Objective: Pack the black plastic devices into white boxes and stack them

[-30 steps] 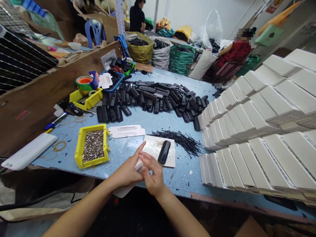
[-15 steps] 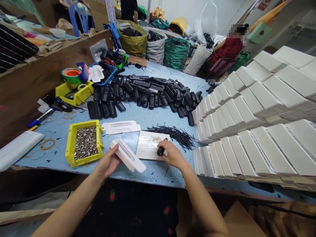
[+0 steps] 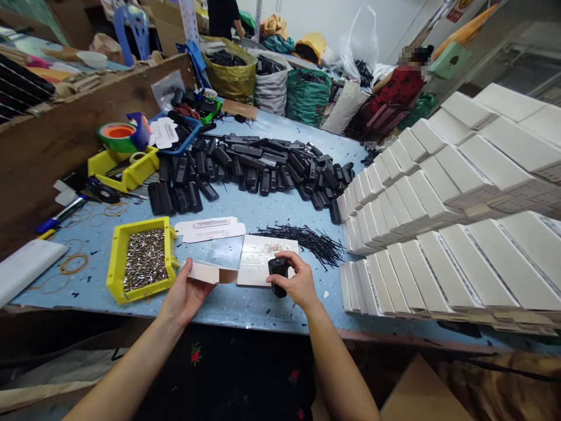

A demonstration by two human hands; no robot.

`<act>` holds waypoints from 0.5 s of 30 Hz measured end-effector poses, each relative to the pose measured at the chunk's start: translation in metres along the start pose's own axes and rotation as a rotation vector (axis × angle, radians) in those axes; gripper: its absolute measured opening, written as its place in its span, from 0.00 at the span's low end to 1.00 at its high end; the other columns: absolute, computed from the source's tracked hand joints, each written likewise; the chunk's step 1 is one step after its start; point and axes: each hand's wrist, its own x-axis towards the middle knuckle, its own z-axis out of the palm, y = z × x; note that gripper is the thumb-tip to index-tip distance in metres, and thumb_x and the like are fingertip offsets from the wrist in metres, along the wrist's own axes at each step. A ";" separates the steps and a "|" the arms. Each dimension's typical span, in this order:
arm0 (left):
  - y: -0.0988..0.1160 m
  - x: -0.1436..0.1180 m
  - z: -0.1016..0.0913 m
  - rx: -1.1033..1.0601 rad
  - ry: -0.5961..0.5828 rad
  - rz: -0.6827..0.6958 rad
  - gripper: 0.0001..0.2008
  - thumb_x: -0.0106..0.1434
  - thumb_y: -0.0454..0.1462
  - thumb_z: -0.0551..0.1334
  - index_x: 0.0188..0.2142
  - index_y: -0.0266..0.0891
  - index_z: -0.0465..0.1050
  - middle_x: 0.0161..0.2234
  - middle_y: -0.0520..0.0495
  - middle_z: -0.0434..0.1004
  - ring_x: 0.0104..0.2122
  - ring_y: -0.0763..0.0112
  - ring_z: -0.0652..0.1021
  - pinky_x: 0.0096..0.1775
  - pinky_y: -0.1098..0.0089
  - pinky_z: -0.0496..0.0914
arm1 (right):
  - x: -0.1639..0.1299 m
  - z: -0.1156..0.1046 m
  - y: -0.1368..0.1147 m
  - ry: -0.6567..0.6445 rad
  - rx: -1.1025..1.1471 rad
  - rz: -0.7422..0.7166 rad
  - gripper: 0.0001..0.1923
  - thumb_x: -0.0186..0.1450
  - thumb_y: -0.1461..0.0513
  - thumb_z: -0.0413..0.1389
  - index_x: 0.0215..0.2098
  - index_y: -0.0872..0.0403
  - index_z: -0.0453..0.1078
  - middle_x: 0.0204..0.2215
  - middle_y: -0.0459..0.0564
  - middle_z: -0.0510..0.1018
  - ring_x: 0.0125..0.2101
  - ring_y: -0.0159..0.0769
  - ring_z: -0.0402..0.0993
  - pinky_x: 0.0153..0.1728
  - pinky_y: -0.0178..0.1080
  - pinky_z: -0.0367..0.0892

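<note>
My left hand (image 3: 187,295) is closed round a small white cardboard box (image 3: 205,272), whose open end faces right. In my right hand (image 3: 298,280) a black plastic device (image 3: 279,276) is gripped between thumb and fingers, just right of the box and apart from it. Behind the device lies a white board (image 3: 252,257) strewn with tiny bits. A flattened printed carton (image 3: 210,229) rests on the table beyond the box. Left of my left hand stands a yellow bin (image 3: 116,263) full of small metal screws.
White boxes (image 3: 438,257) are stacked in rows on the right. Black devices (image 3: 249,161) form a heap across the back, with thin black sticks (image 3: 311,242) nearer. A second yellow bin (image 3: 146,172) and tape rolls (image 3: 116,135) sit left. Another person (image 3: 397,88) sits far right.
My left hand has turned the box so its open end points right. My right hand has raised the black device off the board and brought it closer to the box.
</note>
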 end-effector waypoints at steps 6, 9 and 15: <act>-0.024 -0.003 0.014 0.014 0.019 -0.070 0.10 0.70 0.38 0.53 0.39 0.35 0.70 0.32 0.44 0.79 0.28 0.67 0.80 0.29 0.65 0.79 | -0.003 0.027 -0.011 0.242 0.474 -0.145 0.37 0.50 0.37 0.59 0.42 0.56 0.57 0.34 0.50 0.74 0.32 0.27 0.73 0.35 0.31 0.70; -0.039 -0.014 0.020 0.067 -0.032 -0.168 0.12 0.70 0.39 0.53 0.42 0.32 0.70 0.37 0.40 0.79 0.32 0.67 0.80 0.34 0.66 0.79 | -0.004 0.049 -0.012 0.386 0.356 -0.308 0.33 0.53 0.42 0.61 0.42 0.55 0.56 0.40 0.52 0.73 0.40 0.28 0.74 0.45 0.34 0.71; -0.034 -0.021 -0.015 0.753 -0.221 0.342 0.31 0.54 0.50 0.67 0.52 0.37 0.67 0.56 0.35 0.69 0.56 0.49 0.70 0.56 0.50 0.66 | -0.019 0.058 -0.009 -0.054 0.185 -0.397 0.33 0.53 0.47 0.63 0.50 0.52 0.58 0.44 0.50 0.74 0.46 0.26 0.73 0.49 0.30 0.70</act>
